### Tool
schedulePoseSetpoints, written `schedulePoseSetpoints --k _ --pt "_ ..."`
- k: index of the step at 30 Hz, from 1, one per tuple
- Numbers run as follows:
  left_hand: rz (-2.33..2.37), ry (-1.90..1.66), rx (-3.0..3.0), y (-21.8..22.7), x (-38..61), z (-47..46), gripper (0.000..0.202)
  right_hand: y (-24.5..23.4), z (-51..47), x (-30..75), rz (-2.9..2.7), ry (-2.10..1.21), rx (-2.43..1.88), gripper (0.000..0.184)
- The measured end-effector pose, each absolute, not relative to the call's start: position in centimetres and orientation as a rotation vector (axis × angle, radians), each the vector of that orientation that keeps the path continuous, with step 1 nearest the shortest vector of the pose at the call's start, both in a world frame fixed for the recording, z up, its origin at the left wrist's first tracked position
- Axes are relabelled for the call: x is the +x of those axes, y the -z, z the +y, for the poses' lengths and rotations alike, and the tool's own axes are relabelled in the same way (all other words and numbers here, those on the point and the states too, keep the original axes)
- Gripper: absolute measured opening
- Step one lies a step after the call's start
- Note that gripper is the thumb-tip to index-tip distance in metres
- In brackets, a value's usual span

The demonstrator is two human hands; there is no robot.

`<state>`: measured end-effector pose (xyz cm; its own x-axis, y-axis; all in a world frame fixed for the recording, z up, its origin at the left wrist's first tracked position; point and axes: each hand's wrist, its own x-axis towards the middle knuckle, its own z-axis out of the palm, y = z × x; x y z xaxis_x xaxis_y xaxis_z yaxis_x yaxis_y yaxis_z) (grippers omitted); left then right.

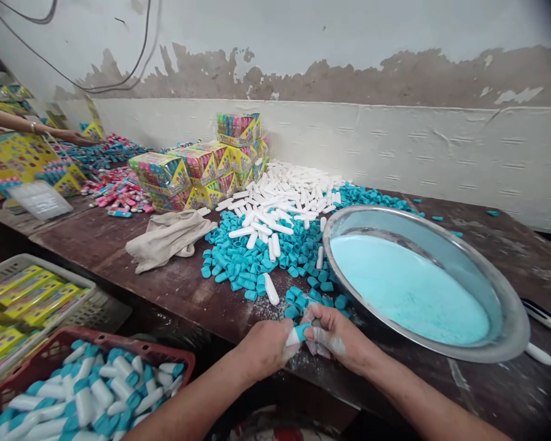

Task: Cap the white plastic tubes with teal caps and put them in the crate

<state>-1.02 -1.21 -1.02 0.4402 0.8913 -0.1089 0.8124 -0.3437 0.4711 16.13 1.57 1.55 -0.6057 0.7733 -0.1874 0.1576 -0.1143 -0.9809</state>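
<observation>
My left hand (267, 346) is closed round a small white tube (293, 336) at the table's front edge. My right hand (333, 336), dusted with powder, pinches a blue cap (303, 331) at the tube's end. The two hands meet just left of a metal basin (496, 288) that holds light blue powder (408, 288). Right behind my hands lies a heap of blue caps (252, 257), with a pile of white tubes (284, 196) behind and partly over it.
A red crate (55, 346) of capped tubes sits at the lower left, beside a white crate (9, 269) of yellow packs. A beige cloth (168, 239) and stacked colourful boxes (197, 168) lie left of the piles. Another person's arm (32, 127) reaches in at far left.
</observation>
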Motion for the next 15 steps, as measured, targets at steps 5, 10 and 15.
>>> schedulePoseSetpoints --k 5,10,15 --pt "1.486 -0.291 2.178 1.0 0.0 -1.0 0.014 -1.6 1.2 15.8 -1.887 -1.377 -1.064 0.016" --pt "1.501 -0.426 2.082 1.1 -1.8 -0.7 0.014 -0.9 1.4 16.7 -1.924 -1.288 -1.164 0.006" --pt "1.626 -0.648 1.883 0.6 -5.9 -1.1 0.022 0.0 2.1 18.3 -2.065 -0.825 -1.289 0.016"
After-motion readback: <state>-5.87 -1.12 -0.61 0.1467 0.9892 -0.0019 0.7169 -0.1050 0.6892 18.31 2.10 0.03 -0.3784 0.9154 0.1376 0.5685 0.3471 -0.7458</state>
